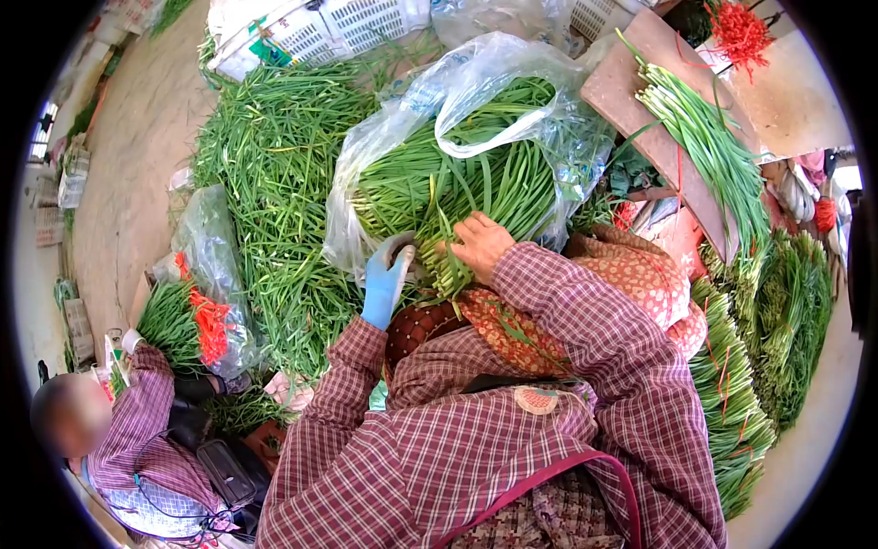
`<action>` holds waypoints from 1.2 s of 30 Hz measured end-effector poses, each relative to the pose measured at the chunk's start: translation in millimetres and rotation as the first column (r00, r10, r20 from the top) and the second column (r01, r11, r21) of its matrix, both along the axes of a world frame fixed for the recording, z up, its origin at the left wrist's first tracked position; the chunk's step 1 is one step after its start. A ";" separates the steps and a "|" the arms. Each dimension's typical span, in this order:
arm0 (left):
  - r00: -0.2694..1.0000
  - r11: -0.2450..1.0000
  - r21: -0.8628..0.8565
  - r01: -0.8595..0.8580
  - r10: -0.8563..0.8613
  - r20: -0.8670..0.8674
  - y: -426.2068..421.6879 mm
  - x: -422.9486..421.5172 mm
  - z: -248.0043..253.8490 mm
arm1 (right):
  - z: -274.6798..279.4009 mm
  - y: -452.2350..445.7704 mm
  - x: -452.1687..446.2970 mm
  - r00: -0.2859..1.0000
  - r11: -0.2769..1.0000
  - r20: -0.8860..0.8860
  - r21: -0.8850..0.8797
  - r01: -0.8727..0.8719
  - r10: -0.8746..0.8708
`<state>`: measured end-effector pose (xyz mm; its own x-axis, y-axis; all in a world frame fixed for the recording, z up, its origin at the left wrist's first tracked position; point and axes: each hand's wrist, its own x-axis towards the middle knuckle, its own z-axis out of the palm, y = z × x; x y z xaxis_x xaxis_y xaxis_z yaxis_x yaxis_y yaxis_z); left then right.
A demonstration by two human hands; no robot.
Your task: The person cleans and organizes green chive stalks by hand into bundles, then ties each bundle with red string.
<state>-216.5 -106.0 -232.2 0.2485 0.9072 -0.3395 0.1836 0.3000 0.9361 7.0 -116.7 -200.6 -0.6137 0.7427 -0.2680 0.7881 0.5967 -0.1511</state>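
Note:
A heap of garlic chives (pixel 494 169) lies in an open clear plastic bag (pixel 343 197) in front of me. My left hand (pixel 389 279), in a blue and grey glove, is at the heap's near left edge, thumb and fingers apart, with no stalk visible between them. My bare right hand (pixel 482 245) has its fingers bent around some chives at the near side of the heap. Cut stalk ends (pixel 445 273) show just below that hand. Its fingertips are partly hidden among the leaves.
Loose chives (pixel 283 183) cover the floor at left. A board (pixel 631 91) at upper right bears a chive bunch (pixel 690 128) and red ties (pixel 739 35). Tied bunches (pixel 727 393) stand at right. A co-worker (pixel 151 430) sits at lower left; white crates (pixel 320 37) stand behind.

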 end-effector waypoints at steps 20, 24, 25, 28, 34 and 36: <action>0.656 0.692 -0.138 0.709 -0.718 -0.231 59.6 26.5 73.4 | 10.2 -0.4 17.4 0.950 0.951 -0.301 0.260 0.169 -0.087; 0.822 0.806 -0.289 0.517 -0.561 -0.095 76.8 43.3 94.2 | 46.8 17.9 26.8 0.950 0.986 -0.283 0.057 0.156 -0.134; 0.807 0.799 -0.235 0.554 -0.585 -0.087 86.1 45.4 94.4 | 54.1 23.5 29.1 0.945 0.980 -0.262 -0.081 0.181 -0.196; 0.772 0.767 -0.128 0.629 -0.636 -0.019 109.2 52.6 126.1 | 66.1 37.5 38.8 0.722 0.913 -0.558 -0.246 0.326 -0.408; 0.854 0.894 0.210 0.396 -0.443 0.274 156.6 55.8 131.0 | 47.6 57.7 122.4 -0.539 0.575 -0.219 -0.438 -0.691 -0.814; 0.896 0.882 0.306 0.358 -0.417 0.153 152.6 54.8 136.7 | 51.9 55.2 135.4 -0.612 0.758 -0.469 -0.523 -0.389 -0.637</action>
<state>-161.7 46.5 -95.5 0.6367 0.7711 -0.0036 0.0260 -0.0168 0.9995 142.4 -61.5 -148.6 -0.0978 0.9911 0.0899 -0.8183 -0.0286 -0.5741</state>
